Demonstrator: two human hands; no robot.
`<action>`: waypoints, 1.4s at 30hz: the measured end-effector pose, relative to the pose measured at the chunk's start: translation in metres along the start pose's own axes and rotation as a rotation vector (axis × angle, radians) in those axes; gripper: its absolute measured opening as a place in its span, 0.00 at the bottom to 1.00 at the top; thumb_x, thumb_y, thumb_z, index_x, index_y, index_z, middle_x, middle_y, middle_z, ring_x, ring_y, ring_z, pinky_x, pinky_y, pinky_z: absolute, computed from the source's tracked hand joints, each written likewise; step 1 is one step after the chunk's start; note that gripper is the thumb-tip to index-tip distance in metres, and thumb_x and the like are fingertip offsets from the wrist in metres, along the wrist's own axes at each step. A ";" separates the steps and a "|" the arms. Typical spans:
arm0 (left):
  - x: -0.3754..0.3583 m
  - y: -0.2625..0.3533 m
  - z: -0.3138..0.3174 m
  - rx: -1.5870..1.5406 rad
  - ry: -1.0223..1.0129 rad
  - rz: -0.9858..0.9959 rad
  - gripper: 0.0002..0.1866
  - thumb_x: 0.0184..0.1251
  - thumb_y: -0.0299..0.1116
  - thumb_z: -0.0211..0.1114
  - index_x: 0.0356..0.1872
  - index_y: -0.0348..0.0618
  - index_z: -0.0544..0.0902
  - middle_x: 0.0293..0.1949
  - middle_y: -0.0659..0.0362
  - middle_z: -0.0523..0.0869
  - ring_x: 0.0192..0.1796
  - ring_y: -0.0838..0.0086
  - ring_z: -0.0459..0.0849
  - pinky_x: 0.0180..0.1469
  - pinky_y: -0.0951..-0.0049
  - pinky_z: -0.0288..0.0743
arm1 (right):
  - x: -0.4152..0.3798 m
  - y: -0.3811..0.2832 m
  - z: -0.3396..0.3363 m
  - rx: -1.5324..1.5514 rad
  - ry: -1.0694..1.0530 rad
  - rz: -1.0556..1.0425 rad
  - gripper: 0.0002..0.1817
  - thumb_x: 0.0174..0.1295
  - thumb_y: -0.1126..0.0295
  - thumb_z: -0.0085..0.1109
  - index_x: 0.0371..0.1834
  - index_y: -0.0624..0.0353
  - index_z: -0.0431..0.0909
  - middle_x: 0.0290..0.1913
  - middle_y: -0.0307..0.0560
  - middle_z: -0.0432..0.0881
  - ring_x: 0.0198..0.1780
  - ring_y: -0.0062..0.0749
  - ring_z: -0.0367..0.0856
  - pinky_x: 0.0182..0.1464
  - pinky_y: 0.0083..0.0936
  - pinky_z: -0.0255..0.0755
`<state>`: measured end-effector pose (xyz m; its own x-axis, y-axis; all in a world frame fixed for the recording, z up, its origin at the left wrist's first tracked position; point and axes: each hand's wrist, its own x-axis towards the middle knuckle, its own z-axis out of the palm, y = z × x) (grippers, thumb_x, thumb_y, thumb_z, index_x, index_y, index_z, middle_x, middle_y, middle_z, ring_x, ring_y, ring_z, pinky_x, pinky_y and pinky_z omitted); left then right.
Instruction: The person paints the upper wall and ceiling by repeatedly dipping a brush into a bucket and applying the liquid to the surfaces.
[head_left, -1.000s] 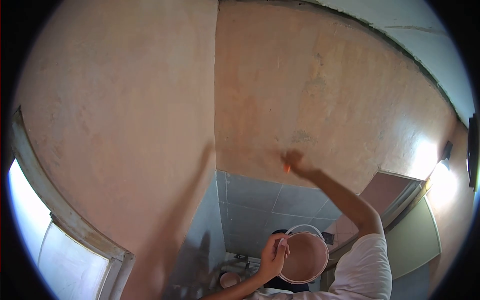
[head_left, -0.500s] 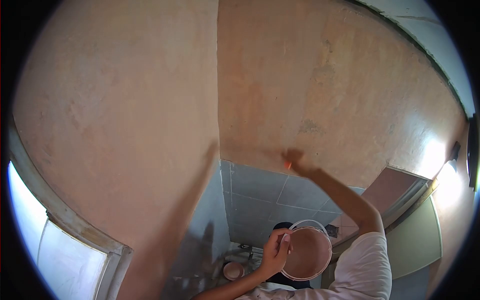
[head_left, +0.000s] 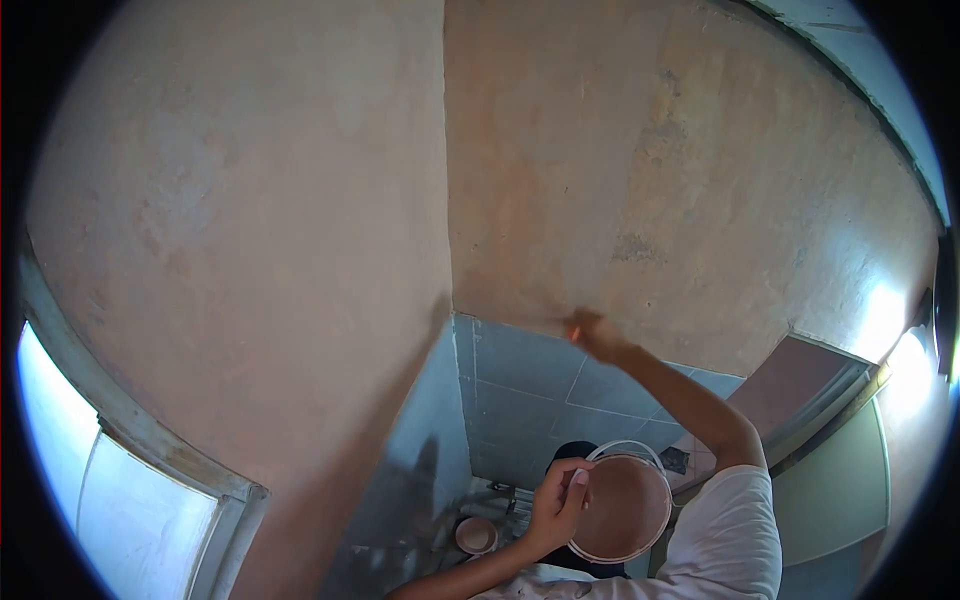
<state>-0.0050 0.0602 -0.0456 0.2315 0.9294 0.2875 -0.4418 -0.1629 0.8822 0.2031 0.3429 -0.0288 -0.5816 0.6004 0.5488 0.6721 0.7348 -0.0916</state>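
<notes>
My left hand (head_left: 560,505) grips the rim of a round bucket (head_left: 622,508) at the lower middle, thumb over the edge. Brownish-pink paint or a similar liquid fills part of the bucket, and its white handle stands up behind the rim. Higher up, my right hand (head_left: 600,337) is closed round a small tool with an orange part (head_left: 575,333). The hand is at the bottom edge of the brownish-pink wall (head_left: 560,220), just above the grey tiles (head_left: 520,375). The tool's far end is hidden or blurred.
A smaller pinkish container (head_left: 476,536) stands below, left of the bucket. At the lower left is a framed bright window or door (head_left: 150,500). A lit lamp (head_left: 908,350) shines at the right, above a pale green curved panel (head_left: 835,480).
My right hand has moved slightly down towards the tile edge. My left hand still grips the bucket. The view has shifted a little.
</notes>
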 end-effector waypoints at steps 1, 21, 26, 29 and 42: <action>0.001 0.000 0.000 -0.001 0.005 -0.005 0.09 0.80 0.30 0.51 0.54 0.39 0.72 0.28 0.63 0.76 0.29 0.83 0.74 0.31 0.80 0.68 | 0.012 0.013 -0.008 0.005 -0.005 0.001 0.06 0.59 0.76 0.64 0.38 0.56 0.81 0.40 0.45 0.81 0.40 0.40 0.82 0.44 0.33 0.76; 0.000 -0.003 0.004 0.047 0.023 -0.010 0.10 0.80 0.30 0.52 0.55 0.40 0.74 0.30 0.64 0.75 0.30 0.84 0.75 0.32 0.81 0.70 | 0.074 -0.027 -0.063 0.056 0.418 0.142 0.11 0.64 0.76 0.62 0.49 0.55 0.82 0.36 0.44 0.78 0.30 0.36 0.82 0.30 0.33 0.78; -0.002 -0.001 0.004 0.060 0.018 -0.005 0.10 0.80 0.30 0.52 0.55 0.41 0.74 0.29 0.64 0.75 0.30 0.84 0.75 0.33 0.81 0.70 | 0.029 -0.016 -0.004 -0.494 0.201 -0.285 0.15 0.60 0.72 0.63 0.51 0.54 0.80 0.44 0.42 0.77 0.33 0.32 0.83 0.31 0.26 0.81; -0.002 0.002 0.000 0.081 0.009 0.001 0.10 0.80 0.29 0.51 0.55 0.40 0.73 0.29 0.63 0.76 0.30 0.83 0.74 0.33 0.80 0.70 | -0.029 -0.006 0.064 -0.384 -0.140 -0.257 0.15 0.59 0.69 0.64 0.50 0.52 0.81 0.38 0.45 0.80 0.32 0.36 0.84 0.30 0.31 0.81; -0.002 -0.001 -0.003 0.050 0.000 -0.005 0.09 0.80 0.29 0.50 0.55 0.40 0.72 0.28 0.61 0.76 0.30 0.83 0.74 0.33 0.79 0.70 | -0.018 -0.021 0.000 -0.473 0.235 -0.076 0.16 0.57 0.75 0.60 0.51 0.57 0.79 0.39 0.43 0.76 0.32 0.33 0.84 0.29 0.30 0.81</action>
<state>-0.0082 0.0593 -0.0480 0.2339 0.9300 0.2835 -0.3969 -0.1749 0.9011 0.1994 0.3166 -0.0364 -0.5548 0.4241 0.7158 0.7968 0.5186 0.3103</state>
